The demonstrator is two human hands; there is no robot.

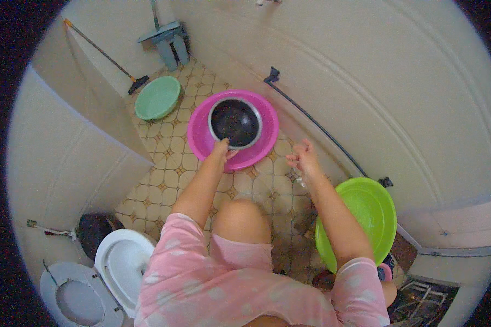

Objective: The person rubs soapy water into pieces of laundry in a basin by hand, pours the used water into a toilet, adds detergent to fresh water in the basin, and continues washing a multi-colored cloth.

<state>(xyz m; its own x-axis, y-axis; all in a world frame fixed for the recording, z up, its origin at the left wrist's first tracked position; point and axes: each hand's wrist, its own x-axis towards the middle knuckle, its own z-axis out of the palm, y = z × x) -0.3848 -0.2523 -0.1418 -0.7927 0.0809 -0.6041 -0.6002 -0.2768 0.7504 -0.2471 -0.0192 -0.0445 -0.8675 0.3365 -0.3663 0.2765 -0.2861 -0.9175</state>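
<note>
A round metal bowl (pixel 235 122) with a dark inside and pale rim shows over the pink plastic basin (pixel 196 143). My left hand (pixel 224 149) grips its near rim, thumb on top and fingers underneath. Whether the bowl rests on the basin's bottom or is held above it, I cannot tell. To the right, my right hand (pixel 303 158) hangs over the floor with fingers loosely bent and apart, holding nothing. Below its wrist is a small whitish blur. Under my right forearm stands a lime-green basin (pixel 372 216), partly covered by the arm.
Beyond the pink basin are a mint-green basin (pixel 158 98), a floor squeegee (pixel 137 83) and a grey dustpan (pixel 170 43). A dark pipe (pixel 319 126) runs along the right wall. A toilet (pixel 120 265) with a raised seat is at lower left, on the tiled floor (pixel 167 163) side.
</note>
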